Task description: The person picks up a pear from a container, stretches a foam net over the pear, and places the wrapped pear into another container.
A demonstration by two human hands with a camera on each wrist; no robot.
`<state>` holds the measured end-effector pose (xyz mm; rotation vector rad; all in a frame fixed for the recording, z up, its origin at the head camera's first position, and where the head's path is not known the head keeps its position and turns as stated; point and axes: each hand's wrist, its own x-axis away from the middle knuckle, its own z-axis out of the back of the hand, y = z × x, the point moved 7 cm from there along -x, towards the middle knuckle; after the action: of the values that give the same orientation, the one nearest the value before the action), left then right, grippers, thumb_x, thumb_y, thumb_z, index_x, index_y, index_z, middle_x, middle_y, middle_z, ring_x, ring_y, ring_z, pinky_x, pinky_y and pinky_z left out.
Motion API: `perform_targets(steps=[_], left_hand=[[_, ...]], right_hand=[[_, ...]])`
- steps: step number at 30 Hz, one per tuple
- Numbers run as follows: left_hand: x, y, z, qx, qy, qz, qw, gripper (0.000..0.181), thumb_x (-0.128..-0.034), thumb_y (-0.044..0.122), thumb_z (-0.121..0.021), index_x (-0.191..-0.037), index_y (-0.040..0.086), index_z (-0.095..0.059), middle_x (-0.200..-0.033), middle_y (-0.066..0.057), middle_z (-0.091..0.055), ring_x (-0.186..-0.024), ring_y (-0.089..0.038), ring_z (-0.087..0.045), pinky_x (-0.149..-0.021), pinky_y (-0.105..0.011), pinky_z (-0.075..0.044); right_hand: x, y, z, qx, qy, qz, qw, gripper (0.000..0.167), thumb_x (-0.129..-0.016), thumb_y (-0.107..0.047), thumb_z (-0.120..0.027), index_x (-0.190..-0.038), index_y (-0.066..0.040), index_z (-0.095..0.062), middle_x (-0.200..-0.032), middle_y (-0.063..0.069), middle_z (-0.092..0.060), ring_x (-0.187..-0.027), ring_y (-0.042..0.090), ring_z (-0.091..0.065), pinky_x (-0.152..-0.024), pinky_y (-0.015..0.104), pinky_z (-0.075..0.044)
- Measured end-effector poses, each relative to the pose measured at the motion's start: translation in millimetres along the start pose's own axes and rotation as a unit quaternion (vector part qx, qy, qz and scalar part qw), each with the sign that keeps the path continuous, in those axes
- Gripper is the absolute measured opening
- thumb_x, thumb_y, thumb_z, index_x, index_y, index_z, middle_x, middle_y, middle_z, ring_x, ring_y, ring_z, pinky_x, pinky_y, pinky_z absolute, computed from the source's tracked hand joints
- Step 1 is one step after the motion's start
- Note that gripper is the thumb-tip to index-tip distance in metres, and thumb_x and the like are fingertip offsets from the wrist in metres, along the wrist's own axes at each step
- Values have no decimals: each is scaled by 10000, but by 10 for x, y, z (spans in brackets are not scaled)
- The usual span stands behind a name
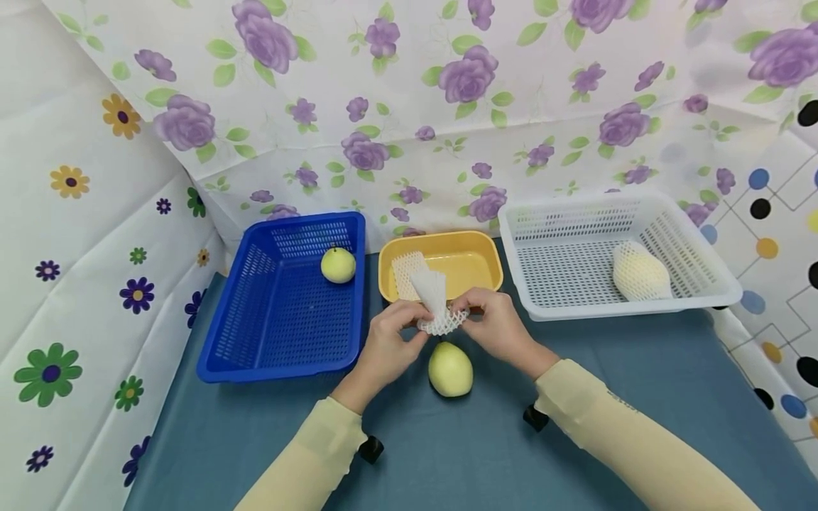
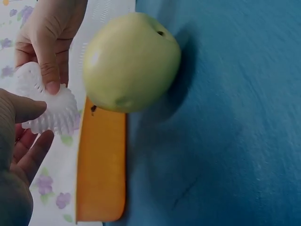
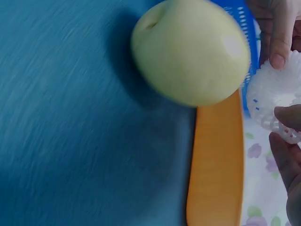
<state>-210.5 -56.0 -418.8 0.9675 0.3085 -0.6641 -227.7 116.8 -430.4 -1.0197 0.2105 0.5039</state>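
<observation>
Between both hands a white foam net sleeve (image 1: 437, 301) is held above the table, its lower rim spread wide. My left hand (image 1: 394, 343) pinches the left side of that rim between thumb and fingers. On the opposite side, my right hand (image 1: 498, 326) pinches the rim the same way. Just below the sleeve a yellow-green pear (image 1: 451, 370) rests on the cloth, apart from both hands. In the left wrist view the pear (image 2: 131, 63) appears large beside the pinched sleeve (image 2: 54, 106). The right wrist view shows the sleeve (image 3: 270, 92) partly cut off at the edge.
A blue basket (image 1: 217, 323) at left holds another pear (image 1: 338, 265). Behind the hands, a yellow tray (image 1: 492, 266) contains another foam net (image 1: 406, 273). At right, a white basket (image 1: 533, 311) holds a net-covered pear (image 1: 639, 273). Flower-printed sheeting (image 1: 409, 92) stands behind.
</observation>
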Motion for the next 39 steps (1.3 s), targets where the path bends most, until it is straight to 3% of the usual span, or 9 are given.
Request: perform_targets(steps=[5, 9, 12, 16, 22, 29, 34, 39], left_hand=[[23, -77, -47, -156, -117, 80, 9998, 227, -792, -36, -671, -954, 122, -654, -1118, -34, -656, -968, -92, -622, -764, -287, -565], [50, -154, -93, -514, -279, 229, 9980, 269, -793, -33, -670, -1010, 123, -641, -1092, -17, -654, -952, -101, -613, -778, -291, -552], [89, -211, -139, -864, -554, 379, 9940, 331, -798, -3, -681, -1093, 136, -625, -1089, 7, -634, -948, -101, -605, -786, -273, -550], [132, -270, -206, -948, -1006, 616, 9885, 370, -814, 37, -682, -1159, 152, -612, -1119, 12, -626, -967, -99, -606, -798, -287, -558], [220, -344, -279, -585, -1668, 1205, 9768, 356, -839, 110, -685, -1174, 198, -603, -1147, 41, -616, -1027, -80, -603, -829, -263, -555], [322, -398, -331, 168, -2351, 1663, 9575, 439, -837, 207, -684, -1250, 220, -535, -1238, 47, -559, -1152, -143, -557, -959, -367, -502], [343, -409, -348, 479, -2600, 1903, 9455, 602, -727, 388, -784, -1252, 281, -510, -1241, 117, -545, -1178, -98, -523, -1019, -374, -459], [360, -409, -380, 393, -2688, 1945, 9425, 839, -546, 508, -861, -1267, 309, -482, -1235, 164, -533, -1166, -58, -512, -1027, -354, -451]], right_hand=[[34, 57, -56, 485, -292, 329, 9979, 306, -800, 32, -666, -900, -257, -659, -948, -88, -646, -905, 55, -617, -750, 266, -560], [54, 62, -122, 991, -614, 462, 9921, 309, -789, 21, -675, -951, -242, -663, -960, -92, -651, -910, 44, -606, -744, 253, -545], [84, 66, -177, 1314, -901, 469, 9861, 302, -794, 2, -674, -993, -224, -665, -981, -82, -657, -935, 52, -608, -759, 238, -535], [146, 130, -239, 1596, -1288, 197, 9786, 283, -822, -49, -674, -1032, -238, -653, -1003, -100, -644, -944, 29, -599, -764, 208, -526], [252, 210, -280, 1654, -1627, -70, 9727, 296, -834, -111, -684, -1083, -262, -635, -1001, -135, -625, -872, -7, -563, -709, 190, -502], [340, 200, -242, 1655, -1810, -266, 9691, 284, -852, -178, -671, -1117, -271, -622, -1003, -151, -622, -857, -23, -562, -709, 183, -501], [395, 189, -232, 1660, -1922, -324, 9667, 287, -873, -213, -647, -1154, -255, -605, -1030, -138, -622, -870, -23, -566, -724, 203, -511], [429, 159, -232, 1607, -1839, -231, 9694, 266, -877, -221, -641, -1141, -238, -611, -1013, -127, -628, -852, 10, -584, -711, 219, -516]])
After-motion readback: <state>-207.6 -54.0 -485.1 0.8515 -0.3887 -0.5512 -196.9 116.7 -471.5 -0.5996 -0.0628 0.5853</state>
